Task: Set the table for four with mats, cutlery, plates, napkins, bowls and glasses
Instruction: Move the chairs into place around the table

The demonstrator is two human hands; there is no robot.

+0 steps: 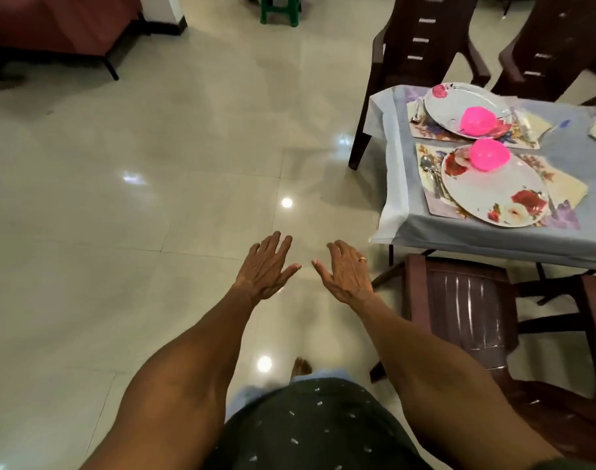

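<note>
Fingers (pixel 276 244) of both the left hand (pixel 267 266) and right hand (pixel 347 269) spread empty over the floor, away from the desk (pixel 493 239) where two floral plates (pixel 493 188) carry pink bowls (pixel 489 156), so fetching glasses seems next.

glossy floor tiles (pixel 154 147), cloth tablecloth (pixel 493 239)

Both arms reach forward; left hand (pixel 267 266) and right hand (pixel 347 271) empty, fingers (pixel 272 240) straight.
</note>
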